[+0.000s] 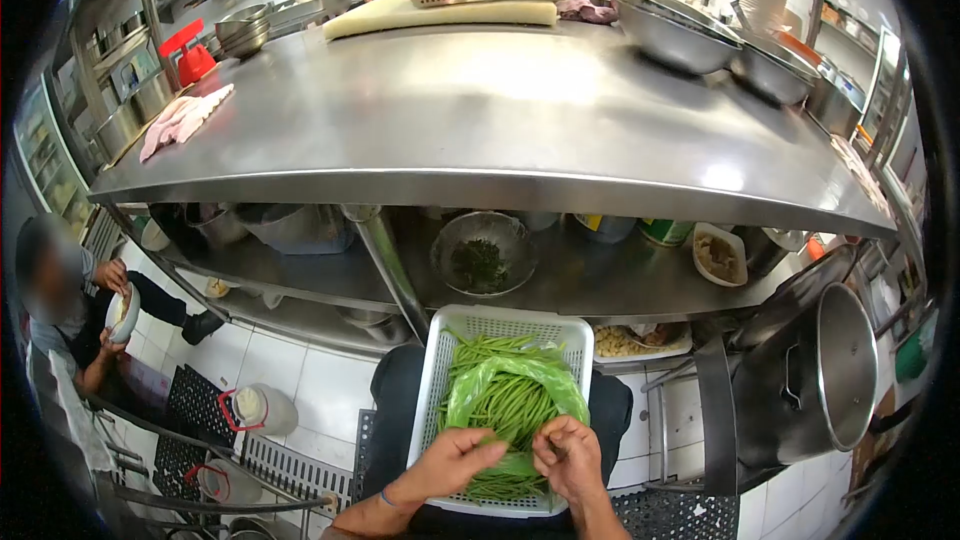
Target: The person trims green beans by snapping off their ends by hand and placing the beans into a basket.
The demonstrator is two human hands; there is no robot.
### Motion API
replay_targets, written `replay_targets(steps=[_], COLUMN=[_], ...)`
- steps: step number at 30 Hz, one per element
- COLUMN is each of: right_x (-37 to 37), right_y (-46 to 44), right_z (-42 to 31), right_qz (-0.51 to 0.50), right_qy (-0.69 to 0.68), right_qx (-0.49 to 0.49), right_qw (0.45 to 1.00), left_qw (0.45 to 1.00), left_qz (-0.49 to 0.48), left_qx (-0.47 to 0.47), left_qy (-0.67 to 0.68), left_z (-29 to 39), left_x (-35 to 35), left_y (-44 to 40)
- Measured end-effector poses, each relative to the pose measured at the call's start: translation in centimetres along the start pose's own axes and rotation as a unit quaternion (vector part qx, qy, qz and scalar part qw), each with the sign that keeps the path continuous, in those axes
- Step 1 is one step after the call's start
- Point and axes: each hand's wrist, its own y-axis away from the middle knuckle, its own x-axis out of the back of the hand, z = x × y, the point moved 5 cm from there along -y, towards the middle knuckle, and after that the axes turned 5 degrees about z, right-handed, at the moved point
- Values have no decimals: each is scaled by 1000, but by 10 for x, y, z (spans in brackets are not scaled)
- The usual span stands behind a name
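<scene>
On my lap rests a white perforated basket (434, 360) filled with long green beans (505, 410). A translucent green plastic bag (470, 380) lies in it, spread around part of the beans. My left hand (445, 465) is over the basket's near left part, thumb and fingers brought together beside the green bag; what is between them is hard to make out. My right hand (572, 458) is over the near right part, its fingers curled in a pinch. Anything in that pinch is too small to name. The two hands are a short distance apart.
A steel table (480, 110) stands ahead, its lower shelf holding a bowl of chopped greens (482, 255). A large steel pot (815, 380) is at the right. On the left sits another person (70, 310) with a white bowl (122, 312), near a lidded bucket (262, 408).
</scene>
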Motion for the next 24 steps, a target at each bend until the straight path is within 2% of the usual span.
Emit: replay_targets(steps=[1,4,7,10,13,20,22,24], right_x=[-1,6,-14,-25,-26,-39,-34,-31], right_y=[0,-2,18,19,21,32,33,33], right_z=[0,9,4,-1,-5,-18,-14,-11], right_qz=[-6,-54,-59,-80,-89,-113,-86,-32], right_qy=[-14,13,316,454,486,530,530,502], right_qx=[-5,-19,45,196,240,309,308,318], right_qw=[1000,998,946,865,836,782,786,804], left_qw=[999,995,995,997,997,998,999,996], left_qz=[30,-10,-32,-13,-33,7,-6,-18], left_qx=[-1,13,29,-4,12,54,30,6], left_qy=[27,-97,-88,-69,-69,-26,-14,-86], left_z=[5,-13,-16,-7,-18,-20,-23,-23], left_x=[-3,6,0,0,9,12,11,-4], left_y=[-2,-9,-8,-7,-8,-8,-6,3])
